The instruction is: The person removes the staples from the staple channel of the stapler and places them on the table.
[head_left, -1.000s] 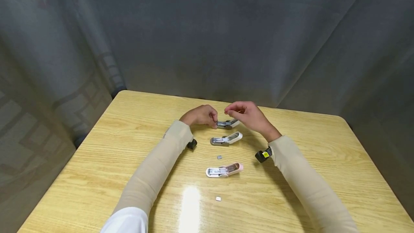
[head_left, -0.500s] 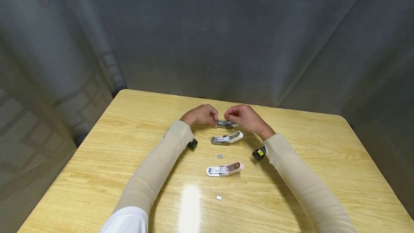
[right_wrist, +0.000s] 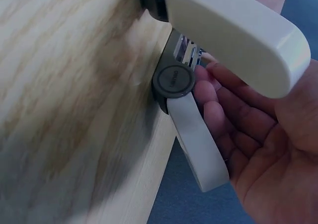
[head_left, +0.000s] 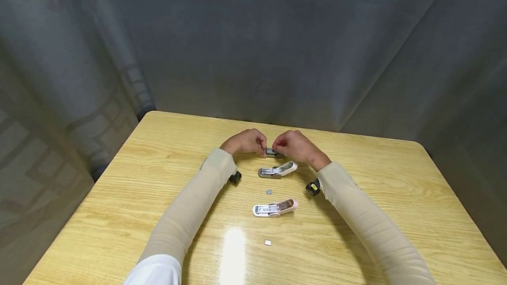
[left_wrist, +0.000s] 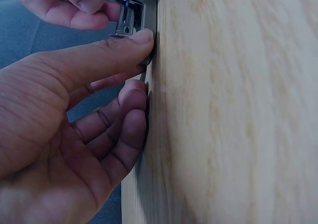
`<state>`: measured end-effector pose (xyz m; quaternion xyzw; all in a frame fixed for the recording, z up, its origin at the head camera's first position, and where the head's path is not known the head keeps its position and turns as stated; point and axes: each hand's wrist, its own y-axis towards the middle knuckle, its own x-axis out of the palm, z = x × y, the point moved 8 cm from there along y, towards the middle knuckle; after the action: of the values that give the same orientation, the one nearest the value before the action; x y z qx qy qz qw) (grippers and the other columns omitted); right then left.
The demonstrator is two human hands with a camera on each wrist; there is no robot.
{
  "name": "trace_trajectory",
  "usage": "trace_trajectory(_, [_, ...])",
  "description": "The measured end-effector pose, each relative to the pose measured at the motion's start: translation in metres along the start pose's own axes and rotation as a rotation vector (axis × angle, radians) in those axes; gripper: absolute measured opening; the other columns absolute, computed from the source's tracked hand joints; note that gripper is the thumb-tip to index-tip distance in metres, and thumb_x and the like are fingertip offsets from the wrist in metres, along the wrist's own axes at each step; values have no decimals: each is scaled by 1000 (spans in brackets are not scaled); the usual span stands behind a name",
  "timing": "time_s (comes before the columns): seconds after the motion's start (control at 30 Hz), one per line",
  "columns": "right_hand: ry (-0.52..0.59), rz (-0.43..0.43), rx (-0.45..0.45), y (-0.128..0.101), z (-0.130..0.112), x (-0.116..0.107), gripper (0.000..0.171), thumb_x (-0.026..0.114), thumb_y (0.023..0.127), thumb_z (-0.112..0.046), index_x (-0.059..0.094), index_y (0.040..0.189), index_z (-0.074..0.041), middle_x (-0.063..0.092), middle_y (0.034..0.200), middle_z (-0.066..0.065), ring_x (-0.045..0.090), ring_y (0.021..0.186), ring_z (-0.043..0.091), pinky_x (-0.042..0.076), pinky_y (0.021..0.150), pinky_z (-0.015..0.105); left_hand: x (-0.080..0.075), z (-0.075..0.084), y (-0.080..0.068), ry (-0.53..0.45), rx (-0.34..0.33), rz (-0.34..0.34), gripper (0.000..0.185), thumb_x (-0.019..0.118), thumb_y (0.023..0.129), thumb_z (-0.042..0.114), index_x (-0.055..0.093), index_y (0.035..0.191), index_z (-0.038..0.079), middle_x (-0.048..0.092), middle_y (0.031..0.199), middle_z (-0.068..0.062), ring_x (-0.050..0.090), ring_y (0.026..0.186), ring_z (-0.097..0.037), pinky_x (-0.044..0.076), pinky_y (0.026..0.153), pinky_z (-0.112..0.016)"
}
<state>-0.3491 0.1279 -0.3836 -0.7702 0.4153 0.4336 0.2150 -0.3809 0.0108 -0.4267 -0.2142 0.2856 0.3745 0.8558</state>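
Farthest from me on the table lies a grey stapler with a white handle (right_wrist: pixel 198 139), folded open at its round hinge. My left hand (head_left: pixel 250 140) grips its magazine end, thumb (left_wrist: pixel 134 41) across the grey body (left_wrist: pixel 151 16). Over the magazine, my right hand (head_left: pixel 296 145) has its thumb and fingers drawn together; what lies between their tips is hidden. In the right wrist view, the fingers (right_wrist: pixel 213 119) are curled beside the hinge and magazine. A second stapler (head_left: pixel 277 170), grey with a cream handle, lies opened just nearer; its handle fills the foreground of the right wrist view.
A pink and white stapler (head_left: pixel 275 209) lies opened farther toward me. One small grey block (head_left: pixel 269 192) sits between the two nearer staplers, and another small pale block (head_left: pixel 268 242) lies closest to me. Dark curtains (head_left: pixel 253 47) hang behind the wooden table (head_left: pixel 368 188).
My right hand has come down and to the left, from above the far stapler's handle to its magazine. My left hand stays at the magazine end.
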Motion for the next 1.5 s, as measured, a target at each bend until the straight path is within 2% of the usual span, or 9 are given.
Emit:
trace_trajectory(0.47, [30, 2, 42, 2, 2, 6, 11, 70, 98, -6, 80, 100, -1, 76, 90, 4, 61, 77, 14, 50, 72, 33, -1, -4, -3, -9, 4, 16, 9, 80, 91, 9, 72, 88, 8, 68, 85, -2, 50, 70, -14, 43, 69, -28])
trace_trajectory(0.73, [97, 51, 137, 2, 5, 3, 9, 70, 95, -3, 79, 97, -2, 75, 87, 4, 60, 73, 15, 49, 67, 30, 0, -6, -2, -27, 4, 16, 11, 81, 90, 9, 71, 87, 7, 66, 82, -2, 49, 68, -13, 42, 68, -28])
trace_trajectory(1.0, [131, 60, 159, 5, 4, 6, 7, 74, 92, -5, 78, 95, -1, 73, 85, 5, 60, 71, 15, 48, 66, 30, 1, -11, 0, -19, -10, 26, 11, 82, 89, 10, 71, 87, 8, 66, 82, -2, 49, 68, -13, 42, 68, -28])
trace_trajectory(1.33, [30, 74, 133, 11, 1, 10, 4, 79, 90, -10, 78, 88, -6, 72, 78, -1, 58, 68, 14, 46, 64, 30, 1, -11, 0, -23, 17, 25, 10, 81, 90, 8, 71, 89, 6, 66, 83, -2, 50, 70, -13, 42, 69, -28])
trace_trajectory(1.5, [43, 70, 132, 12, 5, 9, 5, 79, 90, -9, 79, 88, -5, 72, 79, -1, 58, 68, 14, 46, 63, 30, 0, -10, 0, -23, 21, 22, 11, 81, 90, 8, 71, 89, 6, 65, 81, -2, 49, 68, -13, 42, 68, -27])
